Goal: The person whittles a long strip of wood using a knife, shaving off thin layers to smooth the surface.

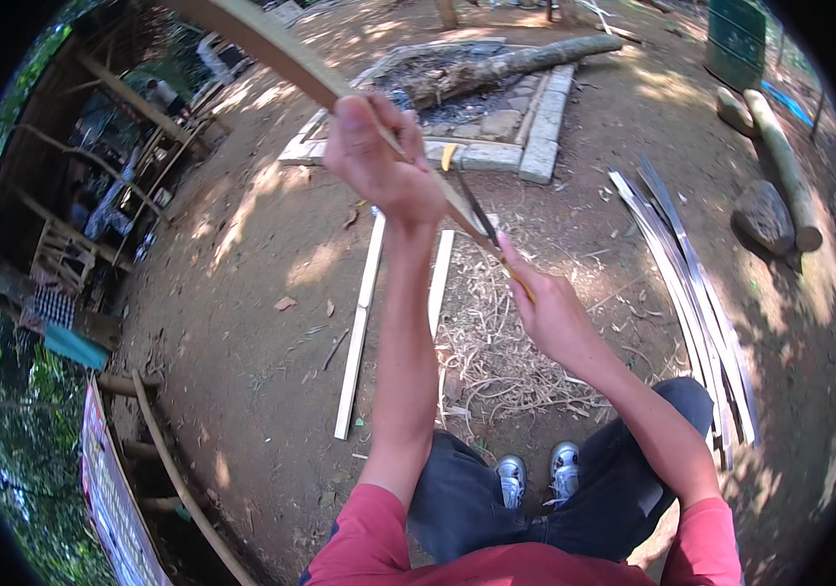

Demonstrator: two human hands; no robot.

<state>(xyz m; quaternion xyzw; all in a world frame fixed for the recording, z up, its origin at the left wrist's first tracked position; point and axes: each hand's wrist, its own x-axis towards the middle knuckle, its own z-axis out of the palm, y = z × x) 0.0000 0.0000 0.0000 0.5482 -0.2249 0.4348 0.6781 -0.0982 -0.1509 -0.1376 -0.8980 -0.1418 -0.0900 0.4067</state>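
A long, pale brown wooden or bamboo strip [286,54] slants from the upper left down toward my right hand. My left hand [379,156] is closed round it at about head-of-arm reach, with the thumb on top. Lower down, my right hand [557,317] grips a knife; its dark, narrow blade [477,208] lies against or very near the strip's lower part, and I cannot tell which. The handle is mostly hidden in my fingers. A small yellow piece [449,156] shows near the blade's tip. Below the hands, curly shavings [520,356] cover the ground.
Two pale strips [361,327] lie left of the shavings. A bundle of long slats [686,303] lies at right, near a rock [765,217] and a log [784,166]. Ahead is a stone-edged fire pit [540,146] with a thick log [515,66]. Wooden railings [169,430] stand at left.
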